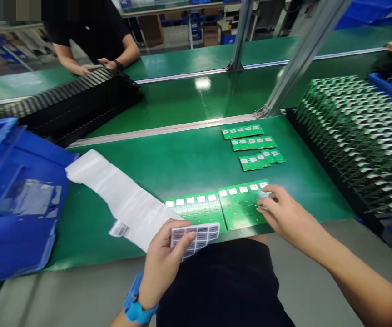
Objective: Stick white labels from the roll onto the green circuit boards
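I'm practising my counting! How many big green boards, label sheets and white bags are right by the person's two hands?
Big green circuit boards: 2
Sheets of labels: 1
White bags: 1
Total: 4

We stand at a green-topped workbench [182, 159] that spans from 9 to 3 o'clock, with a grey floor [46, 299] beneath it at 7 o'clock. Beyond it, at 12 o'clock, lies a second green bench [196, 56], and a bright ceiling light reflects [203, 83] off its mat. Aluminium uprights [240, 36] rise from the bench at 1 o'clock. Farther off, also near 12 o'clock, we see cardboard boxes [151, 29] under shelving [171, 7], and blue crates [369, 11] sit at 1 o'clock.
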`<state>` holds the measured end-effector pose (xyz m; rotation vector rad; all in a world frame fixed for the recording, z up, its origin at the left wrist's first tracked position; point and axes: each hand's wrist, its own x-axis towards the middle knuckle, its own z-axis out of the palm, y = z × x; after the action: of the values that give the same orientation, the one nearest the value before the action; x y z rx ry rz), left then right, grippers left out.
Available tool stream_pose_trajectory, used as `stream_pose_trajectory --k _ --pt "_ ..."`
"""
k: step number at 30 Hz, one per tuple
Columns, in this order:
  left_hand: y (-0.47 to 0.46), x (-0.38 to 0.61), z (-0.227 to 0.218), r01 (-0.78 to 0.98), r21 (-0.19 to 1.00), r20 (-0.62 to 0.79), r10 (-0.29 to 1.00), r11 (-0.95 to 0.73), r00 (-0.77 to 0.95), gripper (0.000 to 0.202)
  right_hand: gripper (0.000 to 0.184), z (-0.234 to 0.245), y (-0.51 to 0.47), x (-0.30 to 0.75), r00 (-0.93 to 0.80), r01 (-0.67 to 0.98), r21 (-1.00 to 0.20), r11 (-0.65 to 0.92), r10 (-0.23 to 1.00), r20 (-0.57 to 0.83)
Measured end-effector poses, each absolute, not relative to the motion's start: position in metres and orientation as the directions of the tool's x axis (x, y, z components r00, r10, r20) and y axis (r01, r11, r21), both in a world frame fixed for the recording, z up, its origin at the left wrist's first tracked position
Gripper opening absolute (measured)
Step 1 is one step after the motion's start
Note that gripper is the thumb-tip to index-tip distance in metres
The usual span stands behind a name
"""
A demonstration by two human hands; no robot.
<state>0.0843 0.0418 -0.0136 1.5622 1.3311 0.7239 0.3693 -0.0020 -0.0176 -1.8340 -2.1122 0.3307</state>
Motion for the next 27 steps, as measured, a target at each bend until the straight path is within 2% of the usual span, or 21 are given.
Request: stream_pose_trajectory --k 2,4,6,8,9,12,16,19,21,24,27 --pt "0.042 0.084 -0.015 0.391 0.920 -0.115 0.954 -0.002 0.276 0.013 0.007 -0.014 0.002 0.349 -0.136 0.818 -0.540 0.198 0.979 0.152" --pt "0.040 0.084 -0.017 0.367 0.930 -0.101 0.950 -0.015 0.294 0.011 0.019 -0.010 0.009 0.324 -0.218 0.654 -0.712 0.257 0.965 0.148" --pt "0.039 0.083 -0.017 0.352 0.936 -0.080 0.949 -0.033 0.304 0.009 0.024 -0.006 0.017 0.299 -0.293 0.509 -0.820 0.261 0.949 0.120" --pt "0.037 0.081 -0.017 0.334 0.939 -0.028 0.947 -0.085 0.320 0.008 0.010 -0.005 0.024 0.280 -0.305 0.431 -0.878 0.211 0.949 0.078" --pt "0.037 0.080 -0.017 0.321 0.939 0.012 0.943 -0.126 0.334 0.009 0.003 -0.005 0.026 0.274 -0.295 0.411 -0.894 0.176 0.954 0.053" --pt "0.036 0.077 -0.019 0.305 0.922 0.121 0.927 -0.237 0.354 0.013 0.015 -0.006 0.029 0.266 -0.288 0.400 -0.911 0.104 0.957 -0.018" --pt "0.036 0.076 -0.024 0.415 0.884 0.123 0.964 -0.215 0.237 0.017 0.016 -0.004 0.028 0.270 -0.364 0.429 -0.898 0.091 0.928 -0.080" --pt "0.037 0.076 -0.026 0.425 0.880 0.108 0.961 -0.212 0.256 0.017 0.031 -0.002 0.027 0.274 -0.336 0.433 -0.901 0.026 0.932 -0.134" --pt "0.038 0.075 -0.026 0.418 0.880 0.101 0.950 -0.224 0.297 0.012 0.028 -0.002 0.027 0.276 -0.307 0.414 -0.909 0.038 0.946 -0.100" --pt "0.039 0.075 -0.026 0.455 0.864 0.080 0.951 -0.217 0.300 0.015 0.006 -0.002 0.027 0.277 -0.310 0.399 -0.905 0.148 0.951 0.019" --pt "0.041 0.075 -0.026 0.500 0.841 0.060 0.955 -0.206 0.292 0.024 0.008 -0.002 0.026 0.281 -0.371 0.380 -0.902 0.205 0.927 0.054"
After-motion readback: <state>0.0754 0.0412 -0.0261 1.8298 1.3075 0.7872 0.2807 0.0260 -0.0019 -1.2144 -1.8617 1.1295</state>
